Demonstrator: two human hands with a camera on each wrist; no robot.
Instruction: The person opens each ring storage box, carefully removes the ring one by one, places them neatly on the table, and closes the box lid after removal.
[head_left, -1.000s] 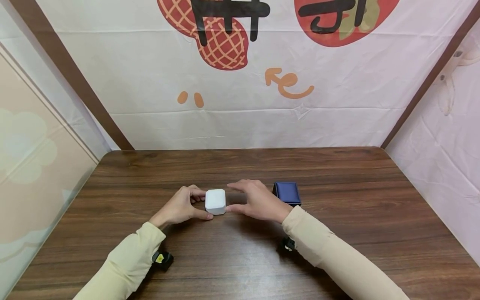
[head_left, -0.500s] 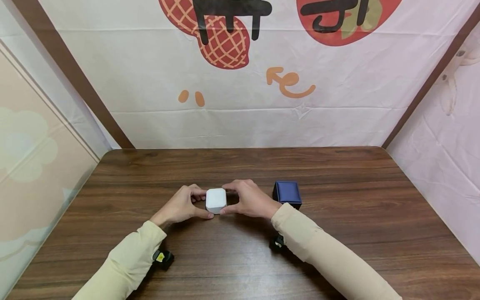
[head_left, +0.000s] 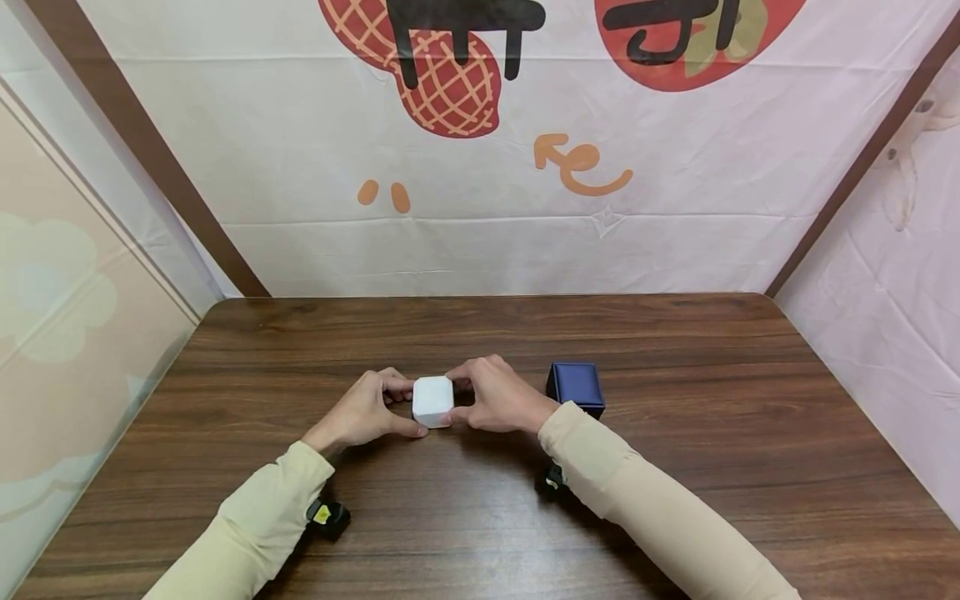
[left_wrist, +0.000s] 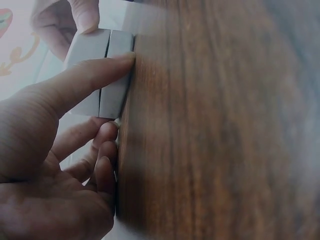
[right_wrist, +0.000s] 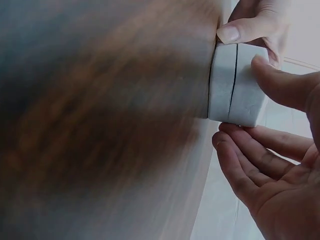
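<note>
A small white jewelry box [head_left: 432, 401] stands on the table, with a dark seam between its lid [right_wrist: 251, 90] and its base [right_wrist: 222, 85]. From the left, my left hand [head_left: 365, 409] pinches the base; its thumb lies across the lower part in the left wrist view. My right hand [head_left: 504, 397] grips the box from the other side, its thumb on the lid and its fingers at the far side. The lid sits down on the base. The inside of the box is hidden.
A dark blue box [head_left: 577, 385] stands on the wooden table [head_left: 675, 358], just behind the right wrist. A printed cloth wall [head_left: 510, 258] rises at the table's back edge. Black wrist devices sit under both sleeves.
The right hand has moved left, and its thumb and fingers have come onto the white jewelry box. The left hand has kept its hold. The blue box has stayed in place.
</note>
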